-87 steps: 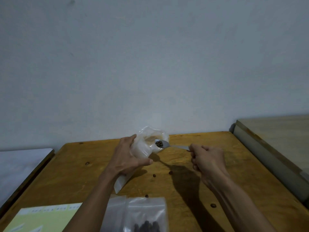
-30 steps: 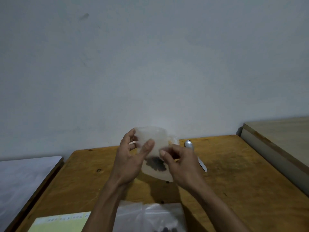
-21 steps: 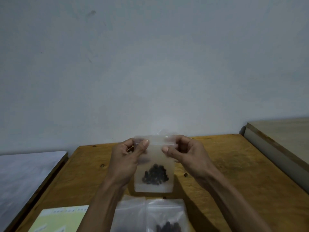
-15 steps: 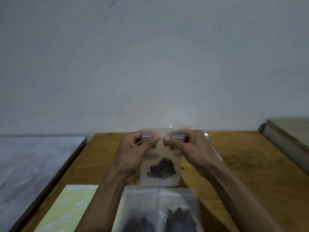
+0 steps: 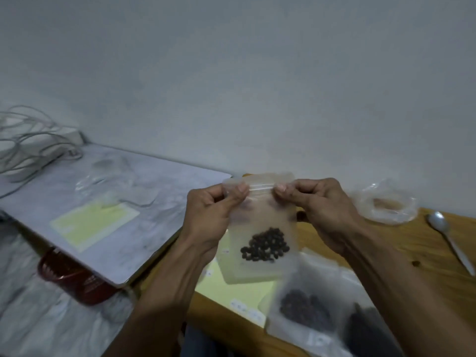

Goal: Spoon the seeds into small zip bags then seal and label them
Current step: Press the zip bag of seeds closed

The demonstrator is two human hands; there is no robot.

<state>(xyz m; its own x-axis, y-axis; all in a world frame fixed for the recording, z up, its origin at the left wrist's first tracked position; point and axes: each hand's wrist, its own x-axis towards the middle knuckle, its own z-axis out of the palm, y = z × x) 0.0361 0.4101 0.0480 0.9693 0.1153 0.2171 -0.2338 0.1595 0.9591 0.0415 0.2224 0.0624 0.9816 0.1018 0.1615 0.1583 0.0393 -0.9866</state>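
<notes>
Frosted plastic zip bag (image 5: 260,228) is up in the air between both hands, hanging upright, with a little clump of dark seeds (image 5: 265,245) sitting low in it. Left hand (image 5: 210,217) pinches the zip strip at the top left corner, thumb in front, fingers curled behind. Right hand (image 5: 322,210) pinches the same strip at the top right corner, same way. So both hands are clamped on the bag's top edge, a bit apart from each other, with the strip stretched between the thumbs.

Right under the hands, on the wooden table (image 5: 425,243), there's a yellow label sheet (image 5: 231,287) with small white stickers on it, partly behind the held bag. Just below the right forearm lie two more filled bags (image 5: 322,310) with dark seeds, pretty blurry. Out past the right hand sits a crumpled clear plastic bag (image 5: 386,206), and further right of that a metal spoon (image 5: 448,235) lying flat on the wood, with a loose seed (image 5: 414,263) near its handle.

Off to the left of the left hand is a grey marbled table (image 5: 144,202) with another yellow sheet (image 5: 95,222) on it, some clear plastic, and a tangle of white cables (image 5: 31,143) at the far corner. A red basket (image 5: 72,276) sits underneath its edge.
</notes>
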